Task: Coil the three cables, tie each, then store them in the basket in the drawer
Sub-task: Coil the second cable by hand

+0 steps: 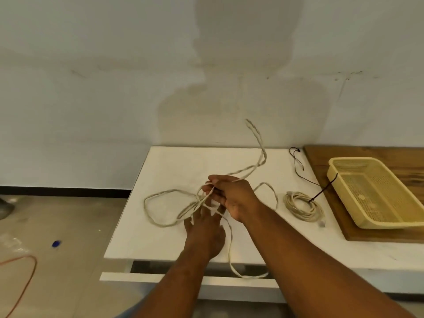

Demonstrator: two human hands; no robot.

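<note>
A loose beige cable [160, 193] sprawls in loops over the white table [160, 237]; one end whips up in the air toward the wall and another loop hangs over the front edge. My right hand [234, 198] pinches its strands above the table's middle. Just below it, my left hand [204, 235] reaches with straight fingers into the same strands. A coiled beige cable [301, 206] lies to the right with a dark tie [321, 191] on it. A yellow plastic basket [358, 216] stands tilted on a wooden board at the right.
A thin black cord [298, 166] lies near the table's back right. The wooden board [325, 161] takes up the right side. The drawer [160, 277] under the table's front stands slightly open. On the floor at left lie an orange cable [27, 271] and a blue cap [56, 243].
</note>
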